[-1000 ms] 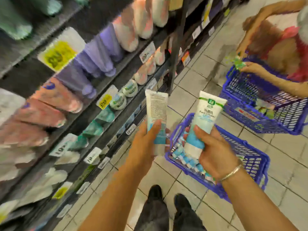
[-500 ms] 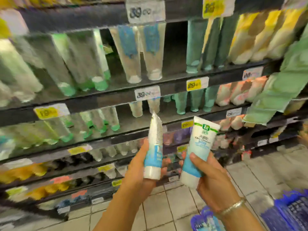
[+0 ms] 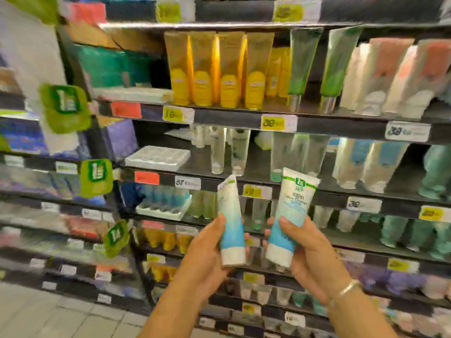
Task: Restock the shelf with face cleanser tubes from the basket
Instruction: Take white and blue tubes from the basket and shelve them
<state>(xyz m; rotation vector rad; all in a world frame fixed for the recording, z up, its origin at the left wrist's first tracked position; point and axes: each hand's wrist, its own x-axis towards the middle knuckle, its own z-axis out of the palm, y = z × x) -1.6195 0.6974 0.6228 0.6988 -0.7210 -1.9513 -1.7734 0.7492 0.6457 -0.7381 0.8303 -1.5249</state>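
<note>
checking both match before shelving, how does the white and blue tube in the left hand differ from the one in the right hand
The left hand's white and blue tube is turned edge-on, its print hidden; the right hand's white and blue tube faces the camera, showing a green logo and text. The left one stands nearly upright; the right one leans right. Both are held cap down, with white caps, and look alike.

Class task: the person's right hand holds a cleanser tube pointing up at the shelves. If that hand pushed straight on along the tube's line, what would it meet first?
Probably the shelf edge just behind the tube in the right hand, near the clear tubes above it; depth is unclear.
</note>
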